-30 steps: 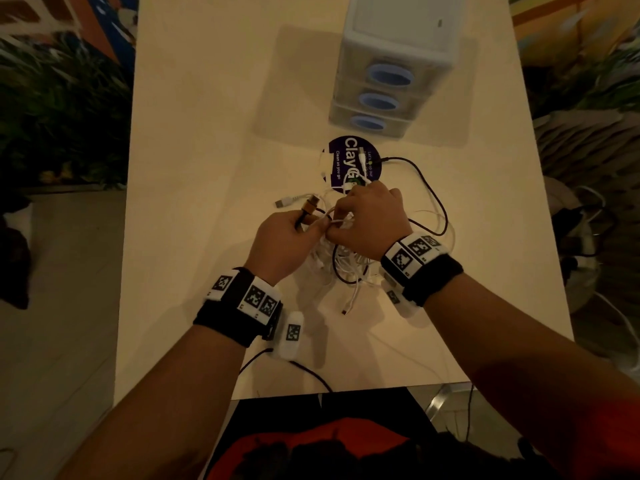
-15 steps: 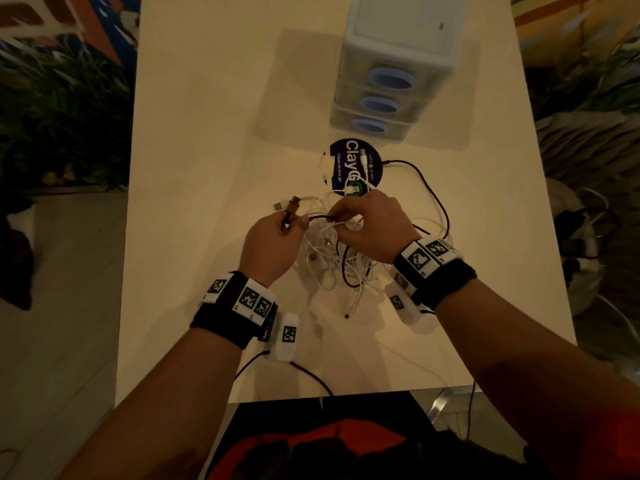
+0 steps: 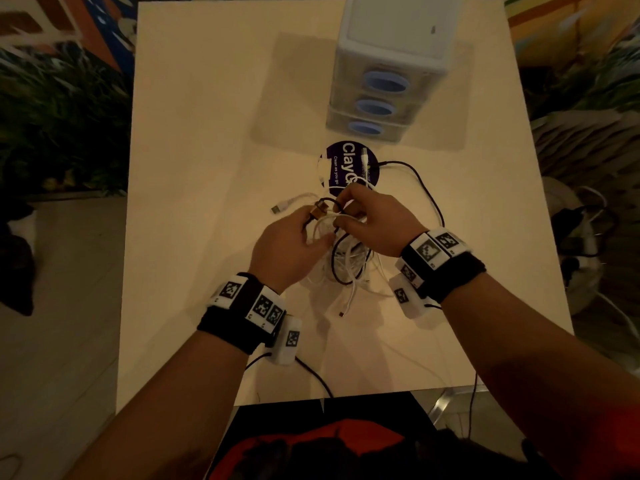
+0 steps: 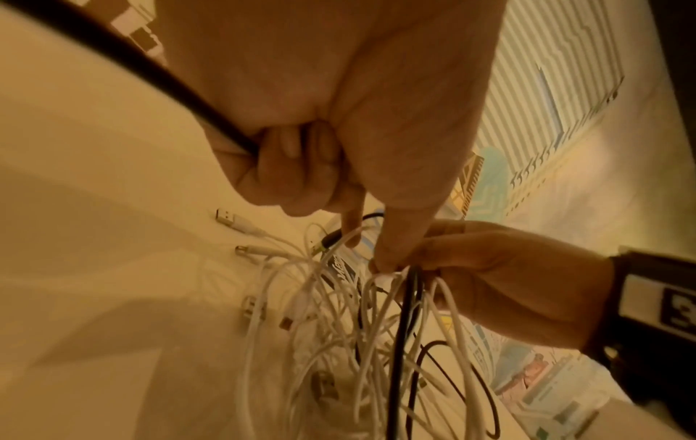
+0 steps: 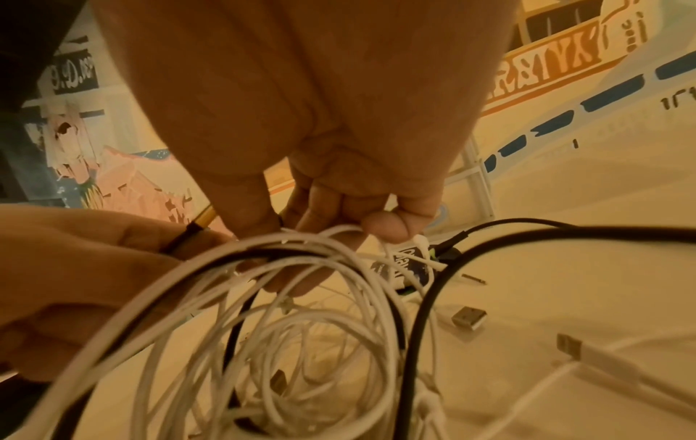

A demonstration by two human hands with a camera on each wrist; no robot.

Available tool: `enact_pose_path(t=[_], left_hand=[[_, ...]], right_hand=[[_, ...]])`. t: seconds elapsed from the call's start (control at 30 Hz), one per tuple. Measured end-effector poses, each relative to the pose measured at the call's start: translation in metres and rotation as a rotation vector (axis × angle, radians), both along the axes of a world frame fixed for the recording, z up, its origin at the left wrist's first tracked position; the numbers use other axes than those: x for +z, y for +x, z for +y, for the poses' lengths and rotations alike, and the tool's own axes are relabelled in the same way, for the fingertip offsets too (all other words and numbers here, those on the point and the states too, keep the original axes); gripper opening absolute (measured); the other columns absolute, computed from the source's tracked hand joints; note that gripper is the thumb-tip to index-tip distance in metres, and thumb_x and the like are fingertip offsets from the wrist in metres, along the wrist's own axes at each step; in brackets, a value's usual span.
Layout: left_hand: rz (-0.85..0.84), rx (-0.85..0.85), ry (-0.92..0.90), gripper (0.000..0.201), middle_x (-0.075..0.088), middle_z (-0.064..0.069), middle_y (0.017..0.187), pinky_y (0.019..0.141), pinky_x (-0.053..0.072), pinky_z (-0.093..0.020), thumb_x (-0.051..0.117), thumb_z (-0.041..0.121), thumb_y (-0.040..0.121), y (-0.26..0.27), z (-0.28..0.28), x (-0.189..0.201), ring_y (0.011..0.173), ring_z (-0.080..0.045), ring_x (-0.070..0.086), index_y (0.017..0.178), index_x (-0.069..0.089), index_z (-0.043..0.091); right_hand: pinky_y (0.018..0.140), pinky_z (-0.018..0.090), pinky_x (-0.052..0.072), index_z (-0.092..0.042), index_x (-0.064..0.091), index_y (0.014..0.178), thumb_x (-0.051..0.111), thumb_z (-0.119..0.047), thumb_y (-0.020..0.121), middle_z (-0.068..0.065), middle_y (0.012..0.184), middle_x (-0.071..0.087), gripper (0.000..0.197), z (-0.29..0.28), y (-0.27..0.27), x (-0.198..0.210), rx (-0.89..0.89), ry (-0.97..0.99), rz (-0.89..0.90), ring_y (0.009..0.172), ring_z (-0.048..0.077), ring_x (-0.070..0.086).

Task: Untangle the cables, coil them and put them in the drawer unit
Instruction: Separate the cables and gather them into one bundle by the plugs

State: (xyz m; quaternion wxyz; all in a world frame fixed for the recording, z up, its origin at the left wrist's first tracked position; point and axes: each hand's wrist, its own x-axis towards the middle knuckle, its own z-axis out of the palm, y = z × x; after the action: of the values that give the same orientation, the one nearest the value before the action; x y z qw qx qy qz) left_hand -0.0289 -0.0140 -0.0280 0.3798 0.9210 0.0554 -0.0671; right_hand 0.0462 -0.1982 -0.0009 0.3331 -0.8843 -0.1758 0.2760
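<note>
A tangle of white and black cables (image 3: 348, 268) hangs between my hands just above the pale table (image 3: 207, 133). My left hand (image 3: 318, 226) curls round a black cable with a brown-gold plug (image 3: 319, 213), and its thumb and forefinger (image 4: 391, 238) reach into the white loops. My right hand (image 3: 343, 216) pinches the top of the white cable loops (image 5: 324, 238). The two hands touch at the fingertips. The white three-drawer unit (image 3: 388, 64) with blue handles stands at the back, all drawers closed.
A round purple sticker (image 3: 341, 168) lies in front of the drawers, partly under cable ends. A black cable (image 3: 427, 192) loops out to the right. Loose white USB plugs (image 3: 277, 209) (image 5: 469, 318) lie on the table. Table edges are near on both sides.
My left hand, with the brown-gold plug, has moved right and closed the gap to my right hand. The right hand has stayed put on the white loops.
</note>
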Motion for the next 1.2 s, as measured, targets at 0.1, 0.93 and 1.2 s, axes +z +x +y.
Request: enact_pose_path(t=[0.1, 0.93, 1.2], left_hand=[[-0.06, 0.036, 0.057, 0.029, 0.047, 0.002, 0.054, 0.055, 0.033, -0.032, 0.062, 0.046, 0.098, 0.001, -0.001, -0.003, 0.053, -0.012, 0.047, 0.123, 0.069, 0.032], [-0.16, -0.047, 0.179, 0.02, 0.072, -0.003, 0.095, 0.068, 0.053, -0.039, 0.062, 0.036, 0.099, 0.0, 0.008, 0.007, 0.085, -0.029, 0.067, 0.11, 0.076, 0.027], [-0.003, 0.064, -0.084, 0.021, 0.063, -0.004, 0.073, 0.065, 0.045, -0.045, 0.066, 0.035, 0.098, -0.002, 0.009, 0.01, 0.068, -0.019, 0.054, 0.092, 0.075, 0.017]], right_hand=[[0.09, 0.037, 0.052, -0.029, 0.051, 0.127, 0.065, -0.028, 0.097, -0.006, 0.105, 0.075, 0.032, -0.004, 0.0, 0.002, 0.025, 0.058, 0.034, 0.096, 0.015, 0.068], [0.087, 0.027, 0.046, -0.032, 0.061, 0.127, 0.062, -0.035, 0.098, -0.011, 0.099, 0.074, 0.029, -0.011, -0.001, 0.005, 0.103, -0.007, 0.018, 0.098, 0.009, 0.064], [0.076, 0.029, 0.051, -0.026, 0.056, 0.095, 0.081, -0.031, 0.081, -0.01, 0.092, 0.066, 0.029, -0.021, -0.005, 0.004, 0.027, 0.07, -0.186, 0.084, 0.01, 0.061]])
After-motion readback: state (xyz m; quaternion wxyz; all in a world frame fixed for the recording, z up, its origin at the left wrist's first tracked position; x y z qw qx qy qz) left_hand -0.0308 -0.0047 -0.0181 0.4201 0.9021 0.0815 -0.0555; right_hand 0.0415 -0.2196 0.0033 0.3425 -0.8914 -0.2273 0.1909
